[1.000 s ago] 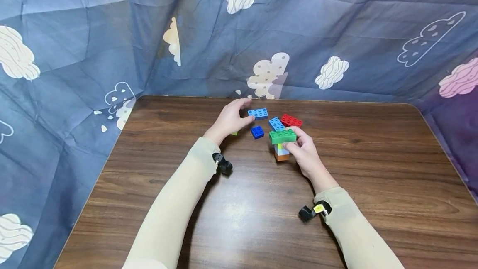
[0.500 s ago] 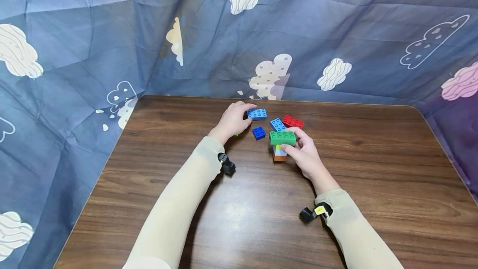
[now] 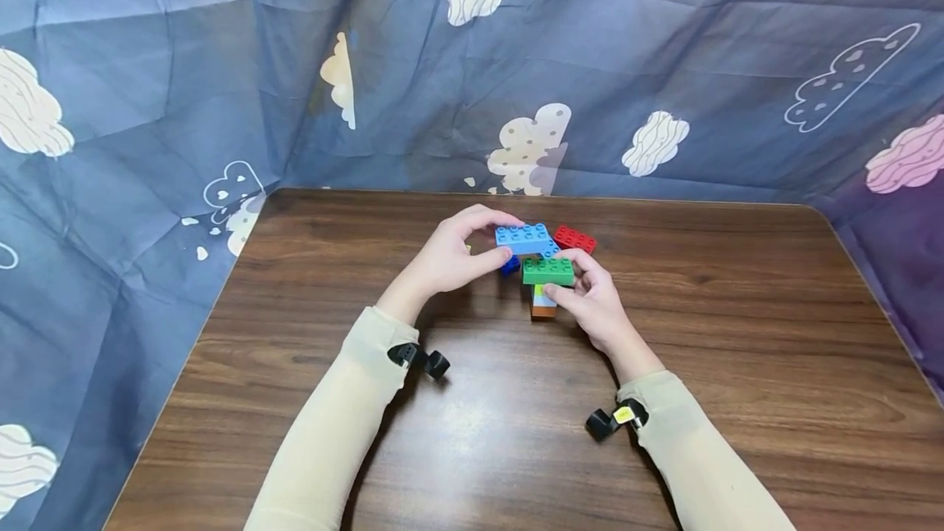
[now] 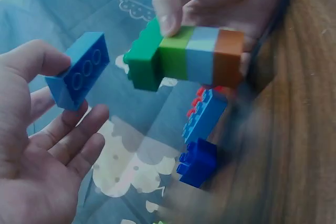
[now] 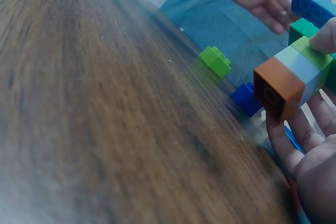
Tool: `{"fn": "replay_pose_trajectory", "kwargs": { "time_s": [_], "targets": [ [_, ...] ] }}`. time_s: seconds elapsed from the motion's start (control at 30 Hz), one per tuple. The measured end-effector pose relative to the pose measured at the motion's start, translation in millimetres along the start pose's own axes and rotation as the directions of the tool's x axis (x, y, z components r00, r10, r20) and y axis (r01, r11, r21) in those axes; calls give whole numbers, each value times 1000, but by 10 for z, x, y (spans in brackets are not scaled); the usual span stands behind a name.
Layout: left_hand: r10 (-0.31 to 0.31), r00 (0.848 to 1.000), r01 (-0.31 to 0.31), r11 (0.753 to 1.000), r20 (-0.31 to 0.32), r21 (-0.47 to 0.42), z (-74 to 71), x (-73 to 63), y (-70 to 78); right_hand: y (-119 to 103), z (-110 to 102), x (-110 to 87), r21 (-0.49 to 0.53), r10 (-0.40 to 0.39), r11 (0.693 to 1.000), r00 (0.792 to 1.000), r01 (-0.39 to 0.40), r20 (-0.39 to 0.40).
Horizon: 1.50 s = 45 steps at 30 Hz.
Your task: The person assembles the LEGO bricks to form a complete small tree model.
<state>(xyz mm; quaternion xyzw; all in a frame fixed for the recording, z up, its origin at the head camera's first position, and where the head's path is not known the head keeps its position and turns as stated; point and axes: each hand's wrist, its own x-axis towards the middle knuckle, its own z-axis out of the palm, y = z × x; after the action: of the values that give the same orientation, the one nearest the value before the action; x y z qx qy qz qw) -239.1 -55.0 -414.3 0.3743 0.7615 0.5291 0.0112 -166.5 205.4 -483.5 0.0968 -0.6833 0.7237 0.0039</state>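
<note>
Light-blue brick (image 3: 522, 239) is off the table (image 3: 708, 310), pinched by the left hand (image 3: 442, 258), whose lower fingers extend loosely. It hangs near, but apart from, the green-topped stack (image 4: 202, 54) that the right hand (image 3: 601, 306) grips, though that hand's far fingers are partly hidden. A dark-blue brick (image 4: 199, 162) and a red brick (image 3: 575, 238) lie nearby.

Light blue brick (image 3: 522, 240) pinched by left hand (image 3: 446, 259) near frame centre, green-topped stack (image 3: 542, 277) held by right hand (image 3: 596, 306) just below.
</note>
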Motion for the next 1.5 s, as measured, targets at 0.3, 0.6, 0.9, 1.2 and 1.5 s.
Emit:
{"fn": "replay_pose_trajectory", "kwargs": {
  "time_s": [0.3,0.6,0.9,1.2,1.5],
  "targets": [
    [-29,998,26,998,62,52,120,-75,44,12,5,-12,53,-58,997,998,56,29],
    [-28,997,24,998,74,54,131,-103,22,4,20,6,43,-82,996,996,81,40],
    [-2,999,0,998,32,64,144,-96,24,16,41,12,63,-117,992,992,113,53],
    [-4,999,1,998,41,60,133,-110,9,30,45,13,71,-138,989,989,133,61],
    [-2,998,-2,998,69,59,130,-116,-10,35,40,8,52,-139,989,988,136,73]
  ]
}}
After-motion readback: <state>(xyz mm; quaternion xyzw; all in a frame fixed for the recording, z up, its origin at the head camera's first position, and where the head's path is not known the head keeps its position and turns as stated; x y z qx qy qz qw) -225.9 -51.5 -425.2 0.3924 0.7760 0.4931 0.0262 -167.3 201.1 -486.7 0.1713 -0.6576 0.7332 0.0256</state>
